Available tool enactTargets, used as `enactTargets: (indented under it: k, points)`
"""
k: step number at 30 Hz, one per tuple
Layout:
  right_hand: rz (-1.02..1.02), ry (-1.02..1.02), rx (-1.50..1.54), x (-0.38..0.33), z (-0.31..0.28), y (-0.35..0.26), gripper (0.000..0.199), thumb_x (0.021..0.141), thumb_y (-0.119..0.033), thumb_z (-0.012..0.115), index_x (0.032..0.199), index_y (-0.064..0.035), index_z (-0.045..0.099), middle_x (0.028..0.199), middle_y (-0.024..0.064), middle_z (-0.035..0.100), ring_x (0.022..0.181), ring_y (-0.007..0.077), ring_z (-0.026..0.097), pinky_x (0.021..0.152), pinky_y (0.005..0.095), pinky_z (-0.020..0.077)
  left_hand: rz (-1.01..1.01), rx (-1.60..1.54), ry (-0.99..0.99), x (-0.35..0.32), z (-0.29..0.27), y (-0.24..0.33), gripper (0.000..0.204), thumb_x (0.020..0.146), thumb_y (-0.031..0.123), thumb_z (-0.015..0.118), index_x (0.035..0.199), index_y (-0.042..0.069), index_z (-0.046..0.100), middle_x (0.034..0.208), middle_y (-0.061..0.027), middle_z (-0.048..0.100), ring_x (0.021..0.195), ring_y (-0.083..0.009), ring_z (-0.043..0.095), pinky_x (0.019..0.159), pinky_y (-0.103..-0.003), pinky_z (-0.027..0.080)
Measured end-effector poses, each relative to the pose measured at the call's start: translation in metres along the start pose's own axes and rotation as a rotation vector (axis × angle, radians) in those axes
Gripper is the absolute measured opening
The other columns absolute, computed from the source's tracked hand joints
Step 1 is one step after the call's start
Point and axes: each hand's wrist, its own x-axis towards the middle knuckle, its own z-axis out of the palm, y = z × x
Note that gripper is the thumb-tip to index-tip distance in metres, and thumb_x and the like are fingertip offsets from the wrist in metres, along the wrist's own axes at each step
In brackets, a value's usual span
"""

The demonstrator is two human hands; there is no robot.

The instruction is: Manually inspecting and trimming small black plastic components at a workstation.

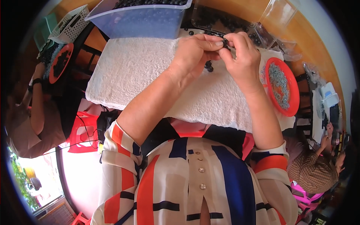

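Note:
My left hand (195,52) and my right hand (242,56) meet above a white towel (131,71), fingertips pinched together on a small black part (226,43). Both hands grip it between thumb and fingers. A couple of loose small black pieces (208,66) lie on the towel just below my hands. More black pieces (221,24) lie scattered at the far edge, beside a clear plastic tray.
A red dish (294,90) of small grey metal parts sits at the right. A clear blue-tinted tub (138,20) of black pieces stands at the back. A person on the left works over another red dish (60,62); another person sits at the right.

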Motion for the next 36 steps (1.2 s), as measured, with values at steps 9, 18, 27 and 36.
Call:
enactTargets:
  k: [9, 18, 27, 36]
  points:
    - [-0.039, -0.005, 0.001, 0.000, -0.005, 0.002, 0.026, 0.073, -0.001, 0.069, 0.097, -0.0009, 0.059, 0.086, 0.0124, 0.058, 0.076, 0.0325, 0.059, 0.066, 0.0391, 0.0491, -0.043, -0.048, -0.024, 0.001, 0.001, 0.002, 0.023, 0.097, 0.016, 0.051, 0.100, -0.004, 0.063, 0.092, -0.0106, 0.064, 0.083, -0.0210, 0.062, 0.073, -0.032, 0.048]
    - [-0.098, 0.008, -0.010, 0.001, -0.006, 0.004, 0.018, 0.076, -0.004, 0.070, 0.091, -0.0014, 0.060, 0.077, 0.0100, 0.058, 0.068, 0.0282, 0.059, 0.061, 0.0370, 0.0485, 0.009, -0.071, 0.008, -0.005, 0.006, 0.008, 0.021, 0.093, 0.013, 0.056, 0.091, -0.006, 0.065, 0.081, -0.0137, 0.066, 0.071, -0.0211, 0.063, 0.063, -0.031, 0.050]
    - [0.202, -0.092, 0.269, 0.119, 0.017, 0.007, 0.017, 0.082, -0.013, 0.069, 0.088, 0.0004, 0.062, 0.068, -0.0012, 0.055, 0.064, 0.0057, 0.049, 0.059, 0.0249, 0.0424, 0.117, -0.003, 0.231, -0.008, 0.015, 0.008, 0.026, 0.088, 0.020, 0.062, 0.078, -0.004, 0.064, 0.068, -0.0105, 0.061, 0.057, -0.0185, 0.057, 0.048, -0.030, 0.044]
    - [0.354, -0.517, 0.294, 0.094, 0.026, 0.061, 0.028, 0.078, -0.008, 0.069, 0.104, -0.0001, 0.060, 0.071, 0.0040, 0.060, 0.069, 0.0112, 0.056, 0.065, 0.0268, 0.0460, -0.141, 0.516, -0.510, -0.028, 0.028, 0.012, 0.023, 0.080, 0.023, 0.072, 0.069, 0.002, 0.067, 0.059, -0.0014, 0.060, 0.053, -0.0064, 0.053, 0.044, -0.023, 0.037]
